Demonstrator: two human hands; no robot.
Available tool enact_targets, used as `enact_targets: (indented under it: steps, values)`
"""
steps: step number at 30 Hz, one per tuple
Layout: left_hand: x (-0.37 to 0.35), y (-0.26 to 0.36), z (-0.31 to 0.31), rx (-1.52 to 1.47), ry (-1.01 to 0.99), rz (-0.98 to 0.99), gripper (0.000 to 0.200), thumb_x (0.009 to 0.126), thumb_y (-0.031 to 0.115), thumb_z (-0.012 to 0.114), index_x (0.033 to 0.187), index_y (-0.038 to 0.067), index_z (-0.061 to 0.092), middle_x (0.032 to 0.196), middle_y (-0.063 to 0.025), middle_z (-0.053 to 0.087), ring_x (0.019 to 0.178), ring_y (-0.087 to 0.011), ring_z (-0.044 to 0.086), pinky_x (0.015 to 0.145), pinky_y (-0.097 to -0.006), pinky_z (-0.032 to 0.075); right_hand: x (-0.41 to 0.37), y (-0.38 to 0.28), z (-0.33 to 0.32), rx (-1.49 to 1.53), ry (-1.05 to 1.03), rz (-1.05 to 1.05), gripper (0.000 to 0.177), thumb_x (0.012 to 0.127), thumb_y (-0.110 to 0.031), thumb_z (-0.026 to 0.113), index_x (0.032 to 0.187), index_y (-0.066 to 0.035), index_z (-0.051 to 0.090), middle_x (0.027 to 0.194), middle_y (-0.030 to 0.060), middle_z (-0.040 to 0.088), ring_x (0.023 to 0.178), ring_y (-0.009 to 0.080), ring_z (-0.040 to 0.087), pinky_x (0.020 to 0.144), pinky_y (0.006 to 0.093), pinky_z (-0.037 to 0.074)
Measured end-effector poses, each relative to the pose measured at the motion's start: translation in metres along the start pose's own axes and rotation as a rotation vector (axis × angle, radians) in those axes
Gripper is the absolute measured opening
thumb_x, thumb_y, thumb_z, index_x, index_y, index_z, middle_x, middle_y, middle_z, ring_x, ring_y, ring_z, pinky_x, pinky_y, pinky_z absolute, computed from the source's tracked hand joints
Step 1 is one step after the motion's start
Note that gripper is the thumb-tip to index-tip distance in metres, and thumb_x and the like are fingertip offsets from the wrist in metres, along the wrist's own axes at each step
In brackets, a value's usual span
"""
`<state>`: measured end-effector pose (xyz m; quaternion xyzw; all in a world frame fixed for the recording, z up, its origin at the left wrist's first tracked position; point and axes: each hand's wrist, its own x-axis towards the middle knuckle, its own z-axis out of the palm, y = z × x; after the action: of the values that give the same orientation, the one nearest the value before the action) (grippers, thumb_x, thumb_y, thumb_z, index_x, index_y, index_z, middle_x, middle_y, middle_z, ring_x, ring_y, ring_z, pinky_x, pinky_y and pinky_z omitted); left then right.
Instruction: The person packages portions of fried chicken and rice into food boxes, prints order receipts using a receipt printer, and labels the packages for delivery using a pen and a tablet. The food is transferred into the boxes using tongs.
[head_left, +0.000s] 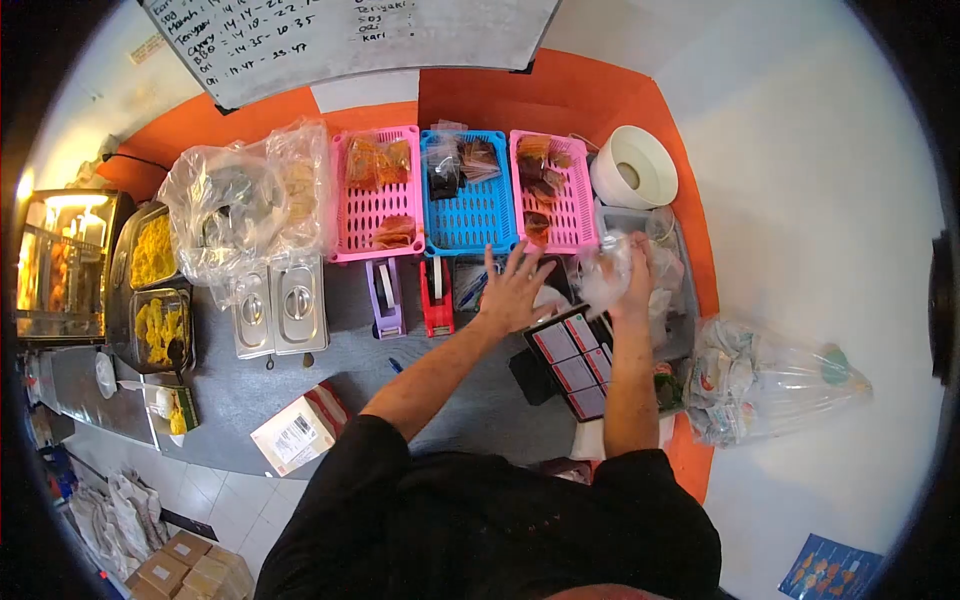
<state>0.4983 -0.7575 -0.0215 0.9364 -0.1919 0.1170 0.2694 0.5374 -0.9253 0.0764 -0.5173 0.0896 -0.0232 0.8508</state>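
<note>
My left hand (510,292) is spread over the dark counter, just in front of the blue basket (470,222), its fingers apart and holding nothing. Bunched in my right hand (634,285) is a clear plastic bag (603,278), slightly blurred; its contents are not clear. Beneath that forearm stands a tablet (572,362) showing red and white tiles. Pens (472,290) lie in a dark tray to the left of my left hand. A red tape dispenser (436,298) and a purple tape dispenser (385,298) stand further left.
Pink baskets (345,225) (575,215) with sauce sachets flank the blue one. A white bucket (655,160) and grey bin (683,300) stand right, beside a stuffed plastic bag (740,385). Steel lidded containers (300,312), yellow food trays (160,325) and a carton (300,433) are left.
</note>
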Motion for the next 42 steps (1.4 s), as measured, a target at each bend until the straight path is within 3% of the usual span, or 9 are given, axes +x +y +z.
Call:
enact_targets:
  steps: [2, 4, 5, 8, 11, 15, 19, 26, 42]
  values:
    - [-0.011, 0.011, -0.027, -0.011, 0.01, -0.067, 0.059, 0.086, 0.056, 0.055, 0.132, 0.019, 0.05, 0.138, -0.0049, 0.042, 0.133, -0.0288, 0.031, 0.105, -0.0669, 0.018, -0.009, 0.006, 0.009, 0.216, 0.269, 0.119, 0.023, 0.094, -0.036, 0.054, 0.092, -0.013, 0.051, 0.075, 0.0024, 0.053, 0.06, 0.0173, 0.053, 0.056, 0.0283, 0.045]
    - [-0.036, 0.017, -0.048, -1.648, -0.053, -0.307, 0.041, 0.096, 0.038, 0.05, 0.129, 0.014, 0.05, 0.131, -0.0081, 0.047, 0.122, -0.0214, 0.044, 0.101, -0.0498, 0.037, -0.038, 0.027, 0.033, 0.187, 0.066, 0.079, 0.03, 0.095, -0.041, 0.05, 0.101, -0.011, 0.049, 0.088, 0.0044, 0.051, 0.077, 0.0186, 0.05, 0.07, 0.0312, 0.042]
    - [-0.048, 0.036, -0.086, -1.834, -0.03, -0.609, 0.031, 0.097, 0.024, 0.051, 0.124, 0.009, 0.051, 0.118, -0.0065, 0.055, 0.104, -0.0158, 0.055, 0.086, -0.0333, 0.049, -0.056, 0.039, 0.047, 0.153, -0.141, 0.031, 0.039, 0.095, -0.045, 0.047, 0.111, -0.009, 0.047, 0.1, 0.0065, 0.049, 0.094, 0.0198, 0.048, 0.083, 0.0342, 0.039]
    - [-0.105, 0.023, -0.1, -1.619, 0.225, -0.732, 0.025, 0.094, 0.016, 0.056, 0.116, 0.004, 0.053, 0.107, -0.0056, 0.059, 0.095, -0.0152, 0.059, 0.078, -0.0301, 0.052, -0.109, 0.066, 0.084, -0.407, -0.593, -0.176, 0.048, 0.096, -0.044, 0.042, 0.123, -0.005, 0.041, 0.114, 0.0092, 0.045, 0.11, 0.0209, 0.044, 0.1, 0.0339, 0.032]
    - [-0.168, -0.003, -0.149, -1.837, 0.455, -0.907, 0.011, 0.092, 0.008, 0.056, 0.101, 0.004, 0.058, 0.096, -0.005, 0.062, 0.087, -0.0129, 0.06, 0.076, -0.0279, 0.052, -0.166, 0.09, 0.129, -0.483, -0.878, -0.111, 0.048, 0.072, 0.001, 0.055, 0.119, -0.003, 0.047, 0.105, 0.0095, 0.056, 0.102, 0.0217, 0.053, 0.097, 0.0307, 0.036]
    - [-0.259, -0.023, -0.205, -1.953, 0.506, -1.004, 0.013, 0.09, 0.007, 0.057, 0.102, 0.005, 0.06, 0.098, -0.0038, 0.064, 0.094, -0.0158, 0.062, 0.084, -0.033, 0.05, -0.236, 0.121, 0.163, -0.717, -0.782, -0.448, 0.029, 0.077, 0.008, 0.06, 0.105, -0.001, 0.062, 0.103, 0.0107, 0.065, 0.098, 0.0249, 0.063, 0.087, 0.0336, 0.048]
    - [-0.34, -0.039, -0.241, -0.719, 0.115, -0.671, 0.034, 0.087, 0.021, 0.063, 0.115, 0.003, 0.058, 0.097, -0.0062, 0.066, 0.083, -0.0195, 0.061, 0.081, -0.0328, 0.047, -0.278, 0.162, 0.171, -0.573, -0.954, -0.155, 0.022, 0.077, 0.006, 0.062, 0.098, -0.001, 0.066, 0.101, 0.01, 0.065, 0.094, 0.0201, 0.064, 0.08, 0.0304, 0.051]
    - [-0.422, -0.1, -0.243, 0.175, 0.115, -0.838, 0.038, 0.083, 0.024, 0.065, 0.118, 0.01, 0.057, 0.111, -0.012, 0.061, 0.096, -0.0321, 0.06, 0.086, -0.0411, 0.049, -0.285, 0.226, 0.225, -0.508, -0.776, 0.098, 0.024, 0.075, 0.004, 0.066, 0.098, -0.001, 0.059, 0.088, 0.0079, 0.068, 0.078, 0.0156, 0.066, 0.069, 0.0267, 0.051]
    - [-0.425, -0.134, -0.246, -0.049, -0.08, -0.804, 0.021, 0.081, 0.019, 0.064, 0.097, 0.005, 0.062, 0.103, -0.012, 0.059, 0.1, -0.0358, 0.057, 0.08, -0.049, 0.05, -0.283, 0.288, 0.304, -1.221, -1.128, -0.401, 0.042, 0.07, 0.001, 0.066, 0.103, -0.003, 0.041, 0.081, 0.0231, 0.06, 0.083, 0.0447, 0.06, 0.07, 0.0475, 0.047]
